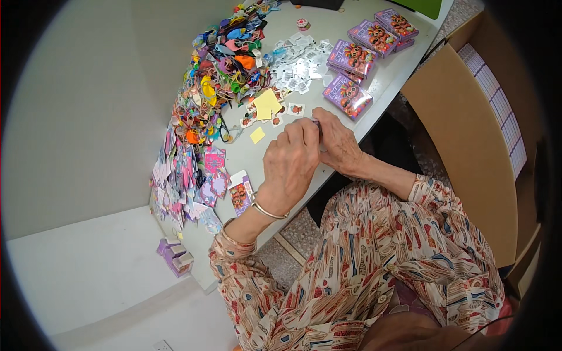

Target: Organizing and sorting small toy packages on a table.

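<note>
Over the table's near edge my two hands meet. My left hand [293, 164], with a bangle at the wrist, is closed with its knuckles up. My right hand [341, 145] is closed against it from the right. Between them only a sliver of something dark purple shows, and the fingers hide the rest. Just beyond lie yellow paper squares [267, 104] on small picture cards [296, 109]. A flat purple box with its flap open [240, 193] lies left of my left wrist. Closed purple boxes [348, 96] are grouped beyond my right hand.
A heap of colourful small toys and bands [216, 82] runs along the wall side, with purple and pink cards [175, 175] nearer. Small clear packets [300, 64] lie mid-table. A carton [468, 134] with rows of boxes stands at right. More purple boxes [174, 257] stand at lower left.
</note>
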Motion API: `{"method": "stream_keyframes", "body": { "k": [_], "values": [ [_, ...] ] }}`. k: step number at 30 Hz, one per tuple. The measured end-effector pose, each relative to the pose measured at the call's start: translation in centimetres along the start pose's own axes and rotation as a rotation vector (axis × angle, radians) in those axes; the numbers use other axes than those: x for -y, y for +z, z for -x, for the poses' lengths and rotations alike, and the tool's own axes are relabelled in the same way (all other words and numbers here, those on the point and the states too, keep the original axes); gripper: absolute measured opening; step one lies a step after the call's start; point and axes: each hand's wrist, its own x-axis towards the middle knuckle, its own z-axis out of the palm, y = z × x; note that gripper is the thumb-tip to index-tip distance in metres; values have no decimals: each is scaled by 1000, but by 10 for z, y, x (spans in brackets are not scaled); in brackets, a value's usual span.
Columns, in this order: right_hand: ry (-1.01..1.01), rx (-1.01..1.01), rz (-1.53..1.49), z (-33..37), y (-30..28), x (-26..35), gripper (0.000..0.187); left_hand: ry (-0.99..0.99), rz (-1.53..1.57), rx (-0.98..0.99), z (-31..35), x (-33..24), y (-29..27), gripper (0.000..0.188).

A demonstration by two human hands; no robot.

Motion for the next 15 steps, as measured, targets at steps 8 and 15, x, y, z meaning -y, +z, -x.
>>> {"method": "stream_keyframes", "body": {
  "k": [8,15],
  "values": [
    [48,-67,35,-1,2,-6,77,-179,243,-150,15,-8,34,35],
    [55,-24,142,-5,2,-8,82,-265,298,-96,19,-17,42,39]
  ]
}}
